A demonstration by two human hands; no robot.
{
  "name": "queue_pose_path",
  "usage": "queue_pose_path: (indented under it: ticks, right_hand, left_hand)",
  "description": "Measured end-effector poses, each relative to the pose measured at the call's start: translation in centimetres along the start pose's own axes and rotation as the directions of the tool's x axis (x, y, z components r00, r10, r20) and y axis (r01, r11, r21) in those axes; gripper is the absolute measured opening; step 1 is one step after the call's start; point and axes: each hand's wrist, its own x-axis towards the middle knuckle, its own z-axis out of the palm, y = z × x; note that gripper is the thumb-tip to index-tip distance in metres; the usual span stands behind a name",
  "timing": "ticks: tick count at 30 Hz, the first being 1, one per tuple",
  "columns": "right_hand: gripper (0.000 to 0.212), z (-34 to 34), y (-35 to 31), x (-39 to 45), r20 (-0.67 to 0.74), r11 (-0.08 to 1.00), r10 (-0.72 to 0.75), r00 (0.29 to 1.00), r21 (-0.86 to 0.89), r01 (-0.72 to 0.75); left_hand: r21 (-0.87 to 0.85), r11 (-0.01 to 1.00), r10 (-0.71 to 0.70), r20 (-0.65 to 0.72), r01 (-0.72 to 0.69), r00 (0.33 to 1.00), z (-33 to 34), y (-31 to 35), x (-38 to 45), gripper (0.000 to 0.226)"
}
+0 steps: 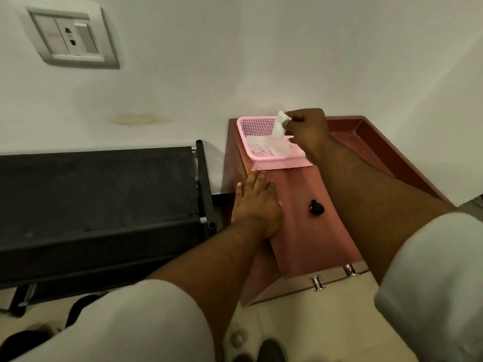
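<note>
Tissue [279, 128] pinched at its top end by right hand [309, 129], hanging near-upright below the grip into pink basket [282, 163] on cabinet [308, 236]; left hand [257, 205] flat, fingers straight, beside basket.

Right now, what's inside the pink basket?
Crumpled white tissue lies in the pink basket; the right grip pinches a piece lifted above the rim. The basket's right corner is hidden behind that wrist.

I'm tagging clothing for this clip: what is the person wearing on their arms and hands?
Pale greyish-white sleeves, left sleeve and right sleeve, end near the elbows, leaving the forearms bare. Left hand and right hand are bare: no gloves, watch or bracelet visible.
</note>
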Motion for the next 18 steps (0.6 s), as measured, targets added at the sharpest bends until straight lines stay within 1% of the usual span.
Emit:
queue_pose_path:
  ticks: [1,2,3,5,6,8,9,10,11,13,15,16,18]
  right_hand:
    - [0.020,-0.1,-0.9,-1.7,0.007,0.987,0.039,0.999,0.156,-0.039]
    - [0.020,-0.1,-1.8,-3.9,0.025,0.948,0.092,0.995,0.303,-0.095]
    - [0.020,0.0,-2.6,-6.2,0.062,0.873,0.159,0.985,0.458,-0.170]
    - [0.019,0.4,-3.5,-11.8,0.189,0.635,0.290,0.938,0.696,-0.336]
    - [0.018,0.8,-3.6,-14.6,0.251,0.516,0.331,0.910,0.759,-0.397]
    - [0.017,1.7,-3.7,-20.9,0.367,0.312,0.394,0.843,0.810,-0.497]
    - [0.017,2.5,-3.9,-24.2,0.417,0.235,0.406,0.813,0.812,-0.534]
    - [0.017,3.2,-4.1,-27.4,0.455,0.186,0.417,0.787,0.805,-0.563]
    - [0.014,4.1,-4.5,-30.1,0.475,0.168,0.424,0.771,0.796,-0.582]
    - [0.003,6.2,-5.2,-35.8,0.480,0.231,0.485,0.731,0.736,-0.637]
    - [0.015,8.4,-5.2,-40.8,0.487,0.337,0.533,0.692,0.627,-0.702]
    - [0.017,9.2,-5.0,-42.6,0.505,0.365,0.541,0.672,0.580,-0.729]
    - [0.018,11.0,-3.9,-46.3,0.565,0.369,0.550,0.616,0.497,-0.785]
  left_hand:
    - [0.004,1.000,0.004,0.047,-0.004,0.999,-0.4,-0.1,0.1,0.064]
    - [0.014,1.000,0.013,0.101,-0.015,0.995,-0.9,-0.1,-0.2,0.070]
    - [0.021,0.999,0.027,0.149,-0.031,0.988,-1.4,-0.2,-0.9,0.075]
    - [-0.027,0.998,0.068,0.201,-0.063,0.977,-1.9,-0.9,-3.6,0.079]
    - [-0.085,0.993,0.096,0.199,-0.080,0.975,-1.9,-1.3,-5.5,0.079]
    - [-0.172,0.982,0.114,0.207,-0.078,0.972,-1.4,-2.7,-11.2,0.077]
    - [-0.172,0.984,0.088,0.228,-0.049,0.970,-1.0,-3.7,-14.6,0.077]
    - [-0.148,0.989,0.032,0.262,0.007,0.965,-0.3,-4.9,-18.1,0.077]
    - [-0.110,0.992,-0.025,0.301,0.061,0.953,0.0,-6.0,-21.3,0.077]
    - [-0.075,0.974,-0.170,0.375,0.213,0.911,0.5,-8.1,-28.4,0.073]
    - [-0.108,0.922,-0.305,0.391,0.373,0.868,1.4,-10.9,-34.9,0.064]
    - [-0.124,0.893,-0.358,0.382,0.432,0.852,2.1,-12.2,-37.2,0.056]
    - [-0.143,0.816,-0.475,0.386,0.559,0.791,4.5,-15.4,-42.2,0.042]
